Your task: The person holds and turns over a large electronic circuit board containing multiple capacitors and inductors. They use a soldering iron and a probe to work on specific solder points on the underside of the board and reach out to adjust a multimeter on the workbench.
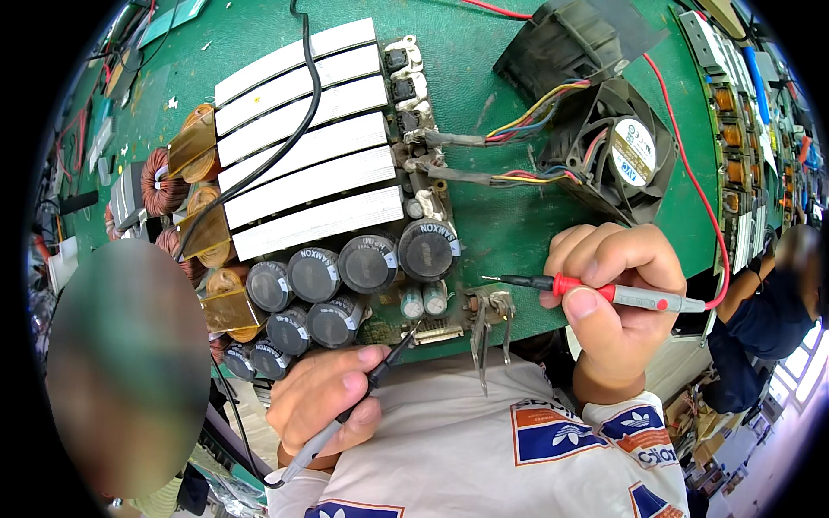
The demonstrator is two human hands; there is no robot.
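My left hand [315, 393] is closed around a black-and-grey test probe [316, 445]. Its dark tip points at a pale connector [432, 335] on the near edge of a circuit board [380, 331]; whether they touch I cannot tell. To the right, my right hand [617, 281] pinches a red-and-grey test probe [643, 296], its thin metal tip pointing left above the green mat. Black round capacitors [429, 250] stand on the board beside white finned heat sinks [302, 147]. Two black fans [609, 151], [570, 47] are wired to the board's far right side.
A black cable [308, 95] lies across the heat sinks, and a red lead [691, 168] curves round the fans. Copper coils [164, 181] line the board's left side. More circuit boards [734, 138] lie at the right. Other people [764, 319] are at both sides.
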